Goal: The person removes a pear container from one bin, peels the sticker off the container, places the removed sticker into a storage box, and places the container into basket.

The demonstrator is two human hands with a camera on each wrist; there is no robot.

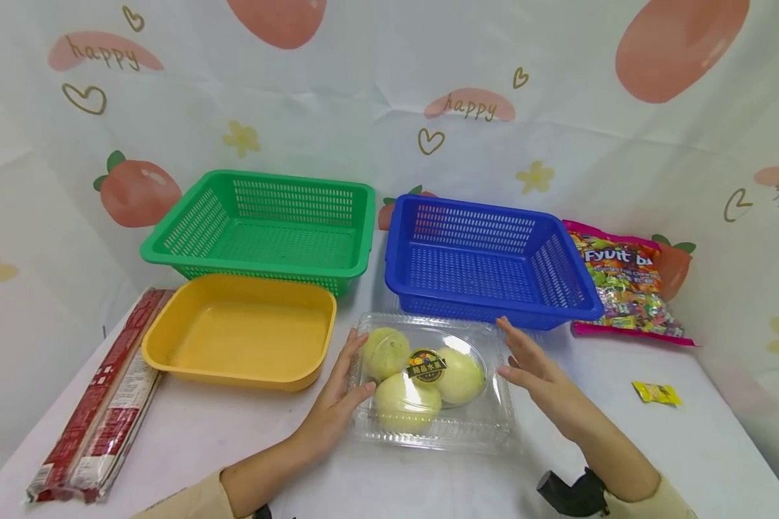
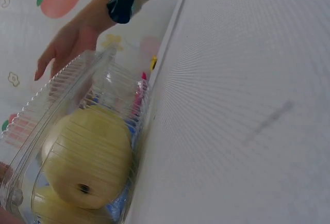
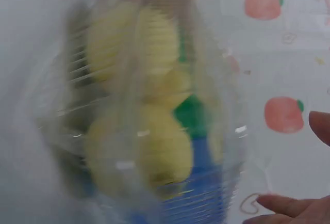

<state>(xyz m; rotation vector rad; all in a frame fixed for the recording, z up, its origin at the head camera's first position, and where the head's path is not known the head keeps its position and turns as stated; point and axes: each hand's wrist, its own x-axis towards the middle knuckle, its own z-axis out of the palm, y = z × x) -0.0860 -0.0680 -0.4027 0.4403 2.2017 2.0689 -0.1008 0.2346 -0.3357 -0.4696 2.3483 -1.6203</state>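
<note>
A clear lidded plastic box [image 1: 474, 425] with several pale yellow-green round fruits [image 1: 407, 402] and a dark round label [image 1: 426, 365] is on the white table. At its left side is my left hand [image 1: 337, 396], fingers and thumb along the edge. My right hand [image 1: 548, 389] is at the box's right side, fingers spread; contact there cannot be told. In the left wrist view the fruit [image 2: 87, 157] shows through the ridged wall, with the right hand [image 2: 69, 48] beyond. The right wrist view shows the box [image 3: 139, 146] blurred, and right-hand fingers [image 3: 294, 211] apart from it.
Behind are a green basket [image 1: 285, 270] and a blue basket [image 1: 493, 310]. A yellow tub [image 1: 240, 339] stands at left beside long red-and-white packets [image 1: 104, 404]. At right lie a colourful candy bag [image 1: 630, 288] and a small yellow packet [image 1: 657, 393].
</note>
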